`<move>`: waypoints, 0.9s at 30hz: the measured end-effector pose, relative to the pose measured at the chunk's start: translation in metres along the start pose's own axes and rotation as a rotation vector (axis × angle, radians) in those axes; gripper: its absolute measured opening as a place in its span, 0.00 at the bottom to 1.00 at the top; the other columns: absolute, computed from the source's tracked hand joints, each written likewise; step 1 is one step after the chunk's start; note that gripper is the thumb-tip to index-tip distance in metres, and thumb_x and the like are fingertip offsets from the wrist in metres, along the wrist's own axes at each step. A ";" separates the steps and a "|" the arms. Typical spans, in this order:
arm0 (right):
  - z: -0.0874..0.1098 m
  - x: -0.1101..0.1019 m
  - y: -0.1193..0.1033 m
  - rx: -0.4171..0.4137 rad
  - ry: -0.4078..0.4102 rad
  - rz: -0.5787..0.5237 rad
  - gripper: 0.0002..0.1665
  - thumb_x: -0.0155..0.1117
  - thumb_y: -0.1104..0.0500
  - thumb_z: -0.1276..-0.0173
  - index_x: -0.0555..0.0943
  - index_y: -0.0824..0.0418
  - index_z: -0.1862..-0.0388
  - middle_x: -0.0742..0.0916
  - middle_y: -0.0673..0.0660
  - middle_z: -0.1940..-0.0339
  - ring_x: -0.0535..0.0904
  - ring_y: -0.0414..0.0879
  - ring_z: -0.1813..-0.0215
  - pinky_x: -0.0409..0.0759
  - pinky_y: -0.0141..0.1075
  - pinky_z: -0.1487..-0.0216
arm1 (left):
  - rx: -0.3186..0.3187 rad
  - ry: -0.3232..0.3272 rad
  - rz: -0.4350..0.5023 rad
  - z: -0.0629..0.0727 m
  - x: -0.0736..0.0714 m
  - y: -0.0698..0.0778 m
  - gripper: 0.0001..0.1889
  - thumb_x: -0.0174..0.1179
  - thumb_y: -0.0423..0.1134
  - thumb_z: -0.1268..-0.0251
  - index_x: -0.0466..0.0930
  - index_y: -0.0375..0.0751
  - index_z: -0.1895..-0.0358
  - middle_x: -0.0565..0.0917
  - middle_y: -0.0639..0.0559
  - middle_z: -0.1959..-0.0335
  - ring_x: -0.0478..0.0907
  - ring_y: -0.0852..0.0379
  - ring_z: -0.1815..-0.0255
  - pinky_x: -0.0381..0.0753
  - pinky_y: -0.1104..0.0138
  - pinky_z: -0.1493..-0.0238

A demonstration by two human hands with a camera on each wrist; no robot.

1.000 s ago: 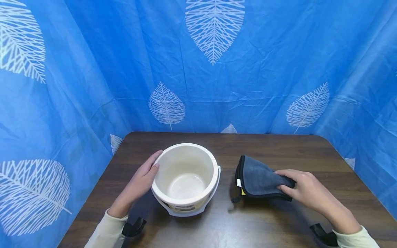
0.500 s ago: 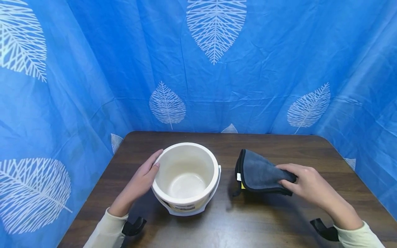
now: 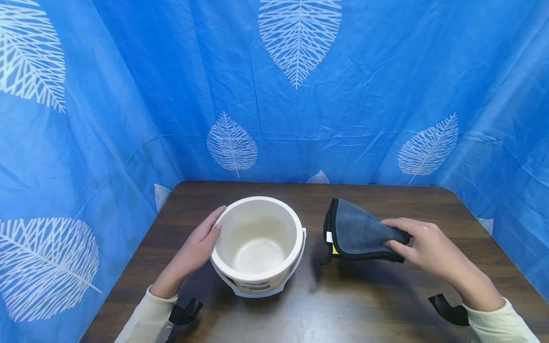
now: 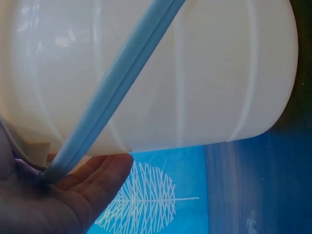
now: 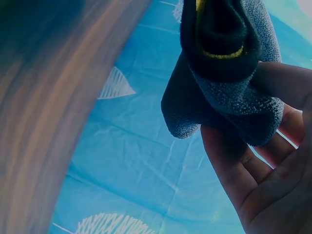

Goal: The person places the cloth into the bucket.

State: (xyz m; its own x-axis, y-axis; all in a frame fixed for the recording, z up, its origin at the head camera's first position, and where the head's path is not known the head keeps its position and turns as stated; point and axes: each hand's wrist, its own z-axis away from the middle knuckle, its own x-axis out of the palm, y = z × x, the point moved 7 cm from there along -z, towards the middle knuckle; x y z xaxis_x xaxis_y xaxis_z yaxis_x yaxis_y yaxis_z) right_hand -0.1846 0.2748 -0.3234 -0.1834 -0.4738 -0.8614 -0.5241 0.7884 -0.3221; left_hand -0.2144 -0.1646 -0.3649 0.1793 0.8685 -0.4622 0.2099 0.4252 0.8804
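Note:
A cream bucket (image 3: 236,272) with a pale handle (image 4: 117,80) stands upright on the table. My left hand (image 3: 193,250) rests against its left side, fingers fairly straight along the outer wall and thumb at the rim. In the left wrist view the handle's end lies by the palm. My right hand (image 3: 433,247) pinches a folded grey cloth (image 3: 360,228) by its right end, thumb on the near side. The cloth has black edging, a white tag and a bit of yellow showing, and hangs above the table, right of the bucket. The right wrist view shows its folded layers.
The dark wooden table (image 3: 364,309) has rounded far corners. Blue curtains (image 3: 369,95) with white leaf prints hang behind it and on both sides. A black strap (image 3: 186,312) sits at the left wrist and another strap (image 3: 448,309) at the right.
My right hand has raised the grey cloth a little, up and away from the table's near edge. The left hand and the bucket have stayed in place.

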 end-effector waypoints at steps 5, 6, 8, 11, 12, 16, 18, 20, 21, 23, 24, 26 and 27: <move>-0.003 -0.005 -0.006 -0.044 0.028 0.002 0.27 0.79 0.69 0.46 0.84 0.63 0.45 0.89 0.61 0.55 0.74 0.27 0.77 0.73 0.30 0.80 | 0.018 -0.006 0.014 0.000 0.000 0.003 0.26 0.39 0.34 0.16 0.52 0.31 0.21 0.59 0.32 0.22 0.61 0.36 0.24 0.60 0.47 0.29; -0.003 -0.006 -0.007 -0.049 0.028 -0.001 0.27 0.79 0.69 0.46 0.84 0.63 0.45 0.89 0.61 0.55 0.74 0.27 0.77 0.74 0.30 0.80 | 0.022 -0.007 0.014 0.000 0.000 0.003 0.26 0.39 0.33 0.17 0.52 0.30 0.21 0.59 0.32 0.22 0.60 0.36 0.24 0.60 0.47 0.28; -0.004 -0.006 -0.008 -0.054 0.027 -0.003 0.28 0.79 0.69 0.46 0.84 0.63 0.45 0.89 0.61 0.54 0.74 0.27 0.77 0.74 0.30 0.80 | 0.028 -0.005 0.011 -0.001 0.000 0.002 0.26 0.40 0.33 0.17 0.53 0.29 0.21 0.59 0.32 0.22 0.60 0.37 0.24 0.60 0.47 0.28; -0.005 -0.007 -0.009 -0.050 0.022 -0.003 0.28 0.79 0.68 0.45 0.84 0.62 0.44 0.89 0.60 0.54 0.73 0.27 0.78 0.73 0.30 0.80 | 0.040 0.001 0.001 -0.001 -0.001 0.002 0.26 0.40 0.32 0.17 0.53 0.28 0.22 0.59 0.31 0.22 0.60 0.36 0.24 0.59 0.46 0.27; -0.006 -0.008 -0.009 -0.047 0.021 -0.003 0.27 0.79 0.68 0.45 0.84 0.62 0.44 0.89 0.60 0.54 0.73 0.27 0.78 0.73 0.30 0.80 | 0.045 0.003 -0.002 -0.002 -0.001 0.002 0.26 0.40 0.31 0.17 0.53 0.27 0.22 0.59 0.31 0.22 0.60 0.36 0.24 0.59 0.46 0.27; -0.008 -0.009 -0.010 -0.050 0.023 0.000 0.27 0.79 0.67 0.44 0.84 0.61 0.44 0.89 0.59 0.55 0.72 0.27 0.78 0.73 0.30 0.80 | 0.041 0.002 0.000 -0.001 -0.001 0.002 0.26 0.39 0.32 0.17 0.53 0.28 0.22 0.59 0.31 0.22 0.61 0.35 0.25 0.60 0.46 0.28; -0.010 -0.011 -0.011 -0.067 0.033 0.006 0.28 0.80 0.68 0.46 0.84 0.61 0.45 0.89 0.59 0.55 0.72 0.27 0.78 0.72 0.30 0.79 | 0.035 0.000 0.002 0.000 -0.001 0.003 0.26 0.39 0.33 0.17 0.53 0.29 0.21 0.59 0.31 0.22 0.62 0.35 0.25 0.62 0.46 0.29; -0.012 -0.013 -0.013 -0.093 0.047 0.015 0.28 0.81 0.68 0.47 0.84 0.60 0.45 0.89 0.58 0.56 0.73 0.28 0.76 0.73 0.31 0.78 | 0.030 -0.002 0.002 0.000 -0.001 0.004 0.26 0.39 0.33 0.17 0.53 0.29 0.21 0.59 0.32 0.22 0.62 0.35 0.25 0.62 0.47 0.30; -0.013 -0.014 -0.014 -0.107 0.056 0.027 0.29 0.81 0.68 0.48 0.85 0.60 0.46 0.89 0.57 0.56 0.75 0.29 0.75 0.74 0.31 0.78 | 0.030 -0.002 0.002 0.000 -0.001 0.004 0.26 0.39 0.33 0.17 0.52 0.29 0.21 0.59 0.32 0.22 0.62 0.35 0.25 0.62 0.47 0.29; -0.015 -0.016 -0.016 -0.133 0.070 0.045 0.29 0.82 0.68 0.50 0.85 0.59 0.46 0.90 0.55 0.56 0.77 0.31 0.71 0.75 0.33 0.76 | 0.029 -0.001 0.000 0.000 -0.001 0.005 0.26 0.40 0.33 0.17 0.53 0.29 0.21 0.59 0.32 0.22 0.62 0.35 0.25 0.61 0.47 0.29; -0.017 -0.017 -0.017 -0.144 0.075 0.052 0.29 0.82 0.68 0.50 0.85 0.59 0.46 0.90 0.55 0.56 0.78 0.32 0.69 0.76 0.34 0.75 | 0.028 -0.001 -0.001 0.000 -0.001 0.005 0.26 0.40 0.33 0.17 0.53 0.29 0.22 0.59 0.32 0.22 0.61 0.36 0.24 0.60 0.47 0.29; -0.019 -0.019 -0.018 -0.158 0.080 0.064 0.30 0.83 0.67 0.51 0.85 0.59 0.46 0.90 0.54 0.56 0.80 0.34 0.67 0.77 0.35 0.73 | 0.022 -0.002 -0.001 0.000 -0.001 0.004 0.26 0.40 0.33 0.17 0.53 0.29 0.21 0.59 0.32 0.22 0.61 0.36 0.24 0.60 0.47 0.28; -0.020 -0.020 -0.019 -0.161 0.082 0.070 0.30 0.83 0.67 0.51 0.85 0.59 0.46 0.90 0.54 0.56 0.80 0.35 0.66 0.78 0.36 0.73 | 0.017 -0.002 -0.002 0.000 -0.001 0.004 0.26 0.40 0.33 0.17 0.53 0.29 0.21 0.59 0.32 0.22 0.61 0.36 0.24 0.60 0.47 0.29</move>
State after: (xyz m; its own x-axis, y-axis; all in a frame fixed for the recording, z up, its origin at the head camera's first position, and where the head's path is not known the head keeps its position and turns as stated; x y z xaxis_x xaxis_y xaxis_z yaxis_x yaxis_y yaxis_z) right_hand -0.1875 0.2615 -0.2926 -0.2875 -0.4555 -0.8425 -0.6327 0.7507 -0.1900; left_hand -0.2133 -0.1639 -0.3606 0.1813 0.8672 -0.4638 0.2269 0.4220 0.8777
